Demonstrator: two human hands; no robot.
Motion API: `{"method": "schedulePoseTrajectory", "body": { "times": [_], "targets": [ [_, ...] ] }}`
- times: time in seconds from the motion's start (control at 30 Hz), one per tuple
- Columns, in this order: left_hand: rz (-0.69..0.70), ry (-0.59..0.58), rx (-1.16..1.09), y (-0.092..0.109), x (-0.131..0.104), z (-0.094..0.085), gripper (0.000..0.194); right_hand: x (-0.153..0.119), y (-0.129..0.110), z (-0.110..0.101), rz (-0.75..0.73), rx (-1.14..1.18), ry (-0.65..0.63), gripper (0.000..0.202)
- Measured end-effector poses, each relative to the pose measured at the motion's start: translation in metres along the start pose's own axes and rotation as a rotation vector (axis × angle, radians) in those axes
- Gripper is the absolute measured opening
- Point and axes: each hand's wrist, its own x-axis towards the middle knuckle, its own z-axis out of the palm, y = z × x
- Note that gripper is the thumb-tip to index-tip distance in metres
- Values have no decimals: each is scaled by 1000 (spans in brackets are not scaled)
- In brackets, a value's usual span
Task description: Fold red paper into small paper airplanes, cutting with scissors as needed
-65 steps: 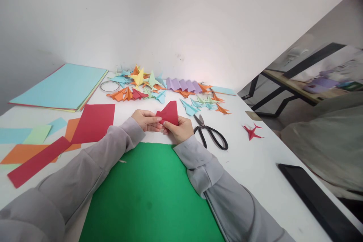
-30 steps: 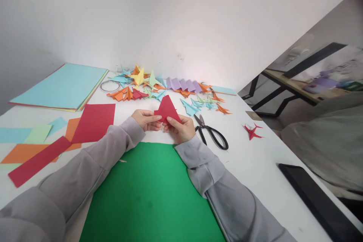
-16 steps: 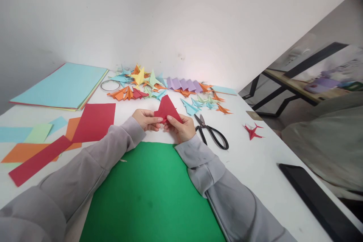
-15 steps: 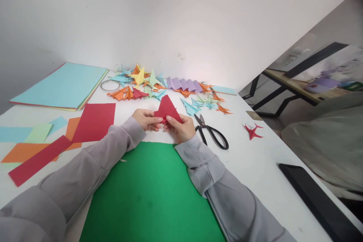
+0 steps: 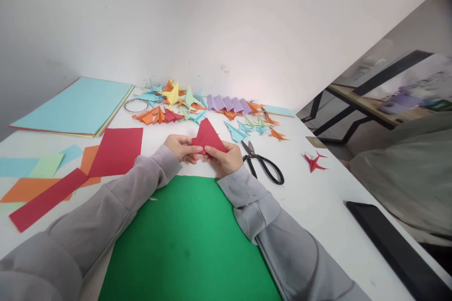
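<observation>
Between both hands I hold up a folded piece of red paper (image 5: 209, 135), pointed at the top and sloping down to the right. My left hand (image 5: 183, 148) pinches its lower left edge between thumb and fingers. On the lower right, my right hand (image 5: 228, 156) grips it with the thumb on the near face; the fingers behind are partly hidden. Both hands are just above the far edge of a green sheet (image 5: 187, 240). Black-handled scissors (image 5: 261, 160) lie right of my right hand, blades pointing away.
Folded paper shapes (image 5: 173, 96) in several colours are piled along the wall. Red sheet (image 5: 116, 153), paper strips and a large paper stack (image 5: 76, 106) lie left. At right are a small red folded figure (image 5: 313, 162), a black flat object (image 5: 395, 249) and a seated person's clothing (image 5: 406, 174).
My right thumb has shifted slightly left along the lower edge of the red paper, closer to my left thumb. Both hands keep their hold, and the view has moved very slightly.
</observation>
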Motion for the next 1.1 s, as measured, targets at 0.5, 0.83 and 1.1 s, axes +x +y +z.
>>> {"method": "schedulePoseTrajectory", "body": {
  "times": [0.5, 0.83, 1.1],
  "targets": [
    [-42, 18, 1, 2, -3, 1, 19, 3, 2, -1, 40, 107, -7, 24],
    [-27, 11, 58, 0, -1, 2, 24, 4, 3, 0, 25, 124, 26, 24],
    [26, 34, 49, -2, -2, 3, 30, 3, 1, 0, 5, 54, 24, 25]
  ]
}}
